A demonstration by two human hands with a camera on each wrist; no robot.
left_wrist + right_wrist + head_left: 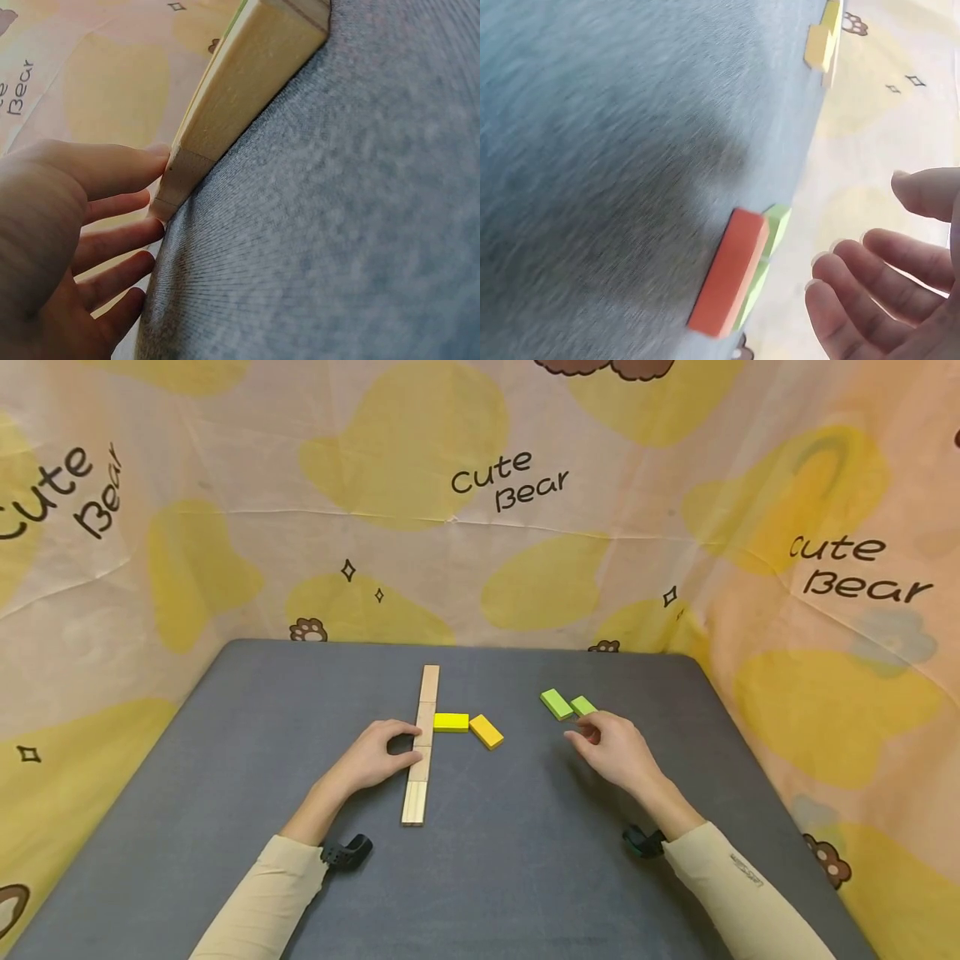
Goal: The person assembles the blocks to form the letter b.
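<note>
Plain wooden blocks (430, 689) lie end to end in a straight row on the table. My left hand (375, 753) rests thumb and fingertips against the row's left side, as the left wrist view also shows. A yellow block (452, 723) stretches out from the row's right side, with an orange-yellow block (487, 732) set at an angle at its far end. My right hand (618, 752) hovers, fingers loosely bent and holding nothing, close to two green blocks (556, 704). In the right wrist view a red block (727, 274) lies beside the green ones; the hand hides it from the head view.
The grey tabletop (495, 877) has rounded back corners. Patterned cloth (420, 468) printed with yellow patches and "Cute Bear" lettering walls it in at the back and both sides. Each wrist wears a dark strap (348, 852).
</note>
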